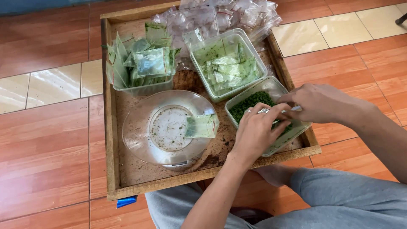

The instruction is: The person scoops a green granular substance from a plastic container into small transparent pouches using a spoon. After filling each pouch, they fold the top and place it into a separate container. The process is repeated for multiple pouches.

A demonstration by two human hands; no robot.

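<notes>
Both hands meet over the granule tub [292,136] at the right front corner of the tray [111,127], which sits on the floor. The left hand [254,133], rings on its fingers, comes up from below with the fingers curled in. The right hand [316,101] reaches in from the right with its fingertips pinched. Between them shows a sliver of something pale and clear, most likely a small bag [295,109]. Both hands appear to grip it, though most of it is hidden by the fingers. It hangs just above the green granules [252,101], inside the tub's rim.

Judging by this, the step in hand is work on that small bag right over the granules, either opening it or filling it. I cannot tell whether anything is in it yet.

The next move calls for keeping the bag's mouth apart with one hand and staying over the tub, so that loose granules fall back in rather than onto the tray, which is already dusted with crumbs.

One flat bag [200,126] lies on the round clear dish [144,140] at the front. Two more tubs behind hold greenish bags, the middle tub [254,78] and the left tub [146,88]. A heap of empty bags [220,15] lies at the far edge.
</notes>
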